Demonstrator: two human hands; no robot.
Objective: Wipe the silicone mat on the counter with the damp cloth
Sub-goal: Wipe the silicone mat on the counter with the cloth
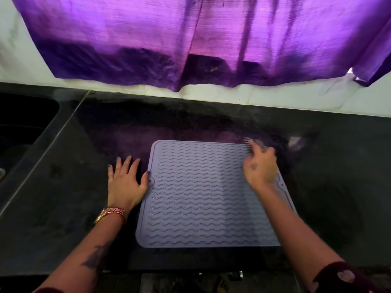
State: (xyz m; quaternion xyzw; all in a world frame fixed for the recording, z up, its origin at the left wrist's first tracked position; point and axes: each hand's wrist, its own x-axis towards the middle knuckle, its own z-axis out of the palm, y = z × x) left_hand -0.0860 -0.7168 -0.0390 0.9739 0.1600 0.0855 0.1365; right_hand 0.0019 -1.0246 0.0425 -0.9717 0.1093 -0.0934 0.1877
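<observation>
A home kitchen: dark stone counter (pixel 63 187), sink (pixel 23 123), curtain (pixel 190 39).

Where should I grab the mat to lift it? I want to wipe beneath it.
Probably the mat's near left corner, from the counter's front edge: the mat lies flat and thin, and that corner is clear of both the left hand and right hand.

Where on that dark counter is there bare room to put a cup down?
Bare black stone counter lies right of the ridged grey silicone mat, and left between the flat left hand and sink. Both hands, right hand included, crowd the mat's edges.
</observation>
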